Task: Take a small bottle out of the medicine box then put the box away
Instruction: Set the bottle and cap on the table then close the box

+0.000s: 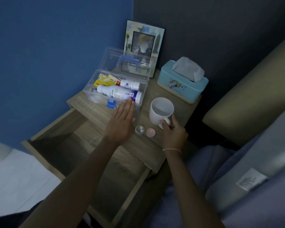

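A clear plastic medicine box [144, 89] with a blue latch stands open on the wooden nightstand [92, 109], its lid tilted back. Inside lie a large white bottle [118, 93], a smaller white bottle [130, 84] behind it and yellow packets [104, 80]. My left hand [123, 119] is flat with fingers stretched out, its fingertips at the box's front wall by the large bottle, holding nothing. My right hand [172, 134] grips the handle of a white mug [160, 111] standing on the nightstand. A tiny clear cup with two white pills [139, 129] and a pink cap [150, 132] lie between my hands.
The nightstand's drawer [69, 150] is pulled out below my left arm. A teal tissue box [182, 81] and a picture frame [144, 46] stand at the back. A bed with a pillow [253, 158] is on the right, a blue wall on the left.
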